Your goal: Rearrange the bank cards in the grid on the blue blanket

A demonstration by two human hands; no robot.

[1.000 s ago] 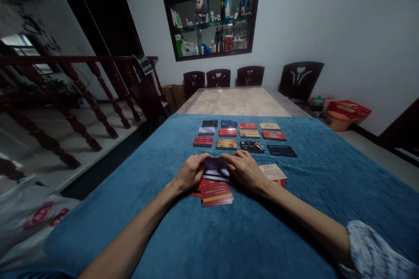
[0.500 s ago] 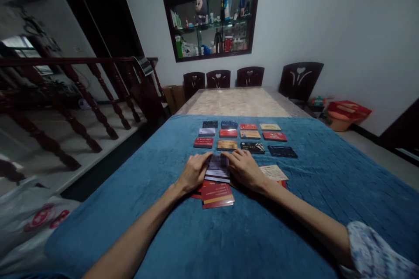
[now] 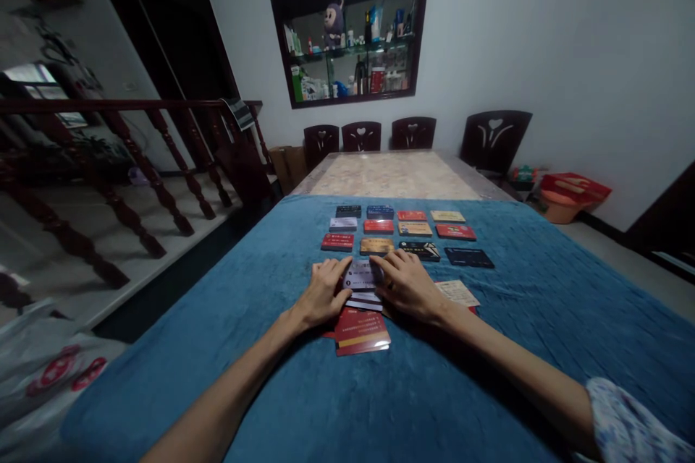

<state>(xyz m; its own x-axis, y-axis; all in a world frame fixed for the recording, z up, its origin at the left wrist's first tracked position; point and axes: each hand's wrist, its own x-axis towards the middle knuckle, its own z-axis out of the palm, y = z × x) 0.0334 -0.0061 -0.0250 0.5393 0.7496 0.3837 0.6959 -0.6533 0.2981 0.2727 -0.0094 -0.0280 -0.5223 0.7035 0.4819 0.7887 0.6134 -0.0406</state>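
Observation:
Between my two hands are silver-grey plastic cards (image 3: 365, 276), the top one tilted and lifted a little at its near edge. My left hand (image 3: 326, 289) grips the left side, thumb near the lower edge and fingertips at the top corner. On the right side, my right hand (image 3: 407, 282) closes its fingers on the same cards. Beneath and nearer to me lie red cards (image 3: 363, 333) with a yellow band. A cream card (image 3: 457, 293) pokes out beyond my right wrist, over something red. Other cards under my hands are hidden.
Past my hands, card stacks stand in rows, among them a red stack (image 3: 337, 241), a gold stack (image 3: 376, 246), a black stack (image 3: 419, 251) and a dark blue card (image 3: 469, 257). A blue cloth (image 3: 260, 391) covers the near table. Chairs (image 3: 414, 133) stand behind; a plastic bag (image 3: 48, 376) is at left.
The top silver-grey card has come up at its near edge and shows its face more. My left thumb has moved out to its lower corner. The view has tipped slightly upward.

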